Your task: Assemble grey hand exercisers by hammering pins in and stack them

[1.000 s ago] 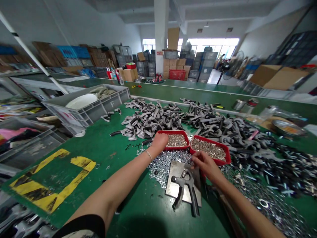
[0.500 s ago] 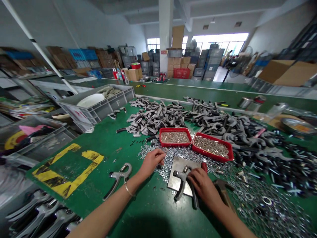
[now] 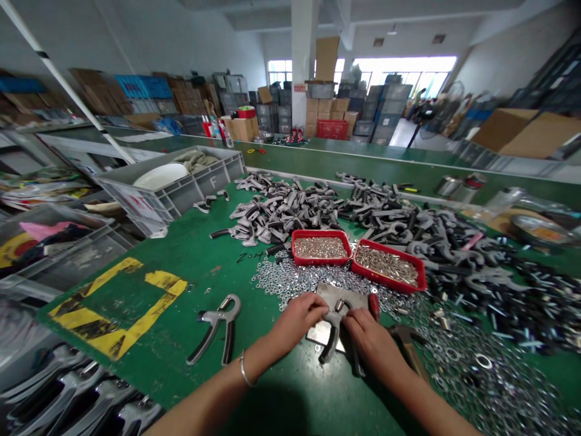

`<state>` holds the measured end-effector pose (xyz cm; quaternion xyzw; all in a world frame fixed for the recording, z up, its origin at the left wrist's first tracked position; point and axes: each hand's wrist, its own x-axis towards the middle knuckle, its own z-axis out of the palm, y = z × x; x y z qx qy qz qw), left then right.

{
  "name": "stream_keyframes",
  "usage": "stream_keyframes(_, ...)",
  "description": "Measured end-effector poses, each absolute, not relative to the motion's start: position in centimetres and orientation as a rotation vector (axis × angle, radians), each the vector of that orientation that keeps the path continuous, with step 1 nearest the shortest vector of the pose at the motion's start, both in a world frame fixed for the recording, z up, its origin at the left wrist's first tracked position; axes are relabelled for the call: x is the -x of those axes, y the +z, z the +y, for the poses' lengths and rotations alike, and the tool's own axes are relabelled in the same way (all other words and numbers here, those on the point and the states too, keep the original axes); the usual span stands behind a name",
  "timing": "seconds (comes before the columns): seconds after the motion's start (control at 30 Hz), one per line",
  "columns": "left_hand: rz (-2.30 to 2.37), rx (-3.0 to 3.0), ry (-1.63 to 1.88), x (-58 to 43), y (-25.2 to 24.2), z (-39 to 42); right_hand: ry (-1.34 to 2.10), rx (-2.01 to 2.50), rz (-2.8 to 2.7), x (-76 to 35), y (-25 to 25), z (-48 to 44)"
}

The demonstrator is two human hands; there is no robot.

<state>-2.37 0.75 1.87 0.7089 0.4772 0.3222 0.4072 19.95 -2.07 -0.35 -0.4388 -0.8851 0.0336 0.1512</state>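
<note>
Worn yellow tape lies at left. Beyond it, a grey crate marked F holds cloth. Scissors lie near some bottles. Farther back, a red crate stands by cartons, right of a pillar.

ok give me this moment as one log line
left hand: at grip; right hand: on grip; grip: partly over plate; second grip: left of both hands; red trays: beyond plate
</note>
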Motion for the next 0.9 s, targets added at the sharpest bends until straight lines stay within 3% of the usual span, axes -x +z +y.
stream_keyframes(0.2,1.197,-2.48,0.66,-0.8,-0.1,1.4,0.281,1.31,-2.357,-22.3,0.0,-4.3)
stream_keyframes(0.43,1.126,-2.765,0.677,-1.3,-2.0,1.6,0.368,1.529,-2.049,-26.8,-0.8,-9.0)
stream_keyframes(0.67,0.962,-2.881,0.62,0.1,-1.7,0.5,0.2,1.864,-1.984,-30.5,-2.3,-14.1)
stream_keyframes(0.9,1.08,-2.542,0.617,0.9,1.7,1.6,0.795,2.123,-1.663,-31.7,-0.8,-13.6)
